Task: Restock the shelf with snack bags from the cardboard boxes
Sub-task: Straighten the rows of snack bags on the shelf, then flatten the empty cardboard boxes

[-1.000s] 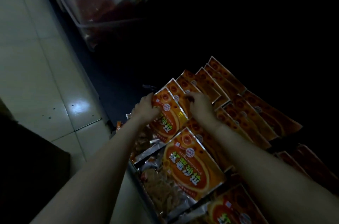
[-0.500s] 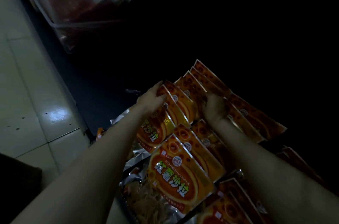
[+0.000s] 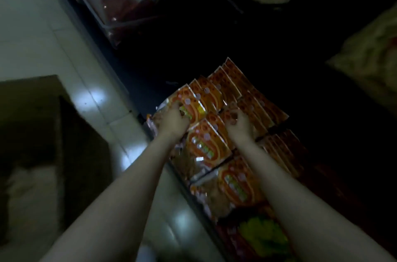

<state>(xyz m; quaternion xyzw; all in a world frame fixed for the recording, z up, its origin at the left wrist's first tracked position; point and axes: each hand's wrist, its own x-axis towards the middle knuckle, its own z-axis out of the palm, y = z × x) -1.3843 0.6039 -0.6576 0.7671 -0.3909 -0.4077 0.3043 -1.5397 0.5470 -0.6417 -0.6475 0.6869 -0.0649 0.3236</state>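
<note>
Down on the dim low shelf in front of me, rows of orange snack bags stand leaning one behind another. My left hand has its fingers curled over the top edge of the frontmost orange bag in the left row, thumb side toward me, gripping it. My right hand rests on the next row just beside it, fingers bent down onto the bag tops; the blur keeps me from telling whether it pinches one or only presses. Nearer to me another orange bag lies between my forearms, silvery clear-window packs just beside it. Left of me, on the pale tiled floor, sits a dark cardboard box. A clear bin of red packets stands farther along the shelf.
</note>
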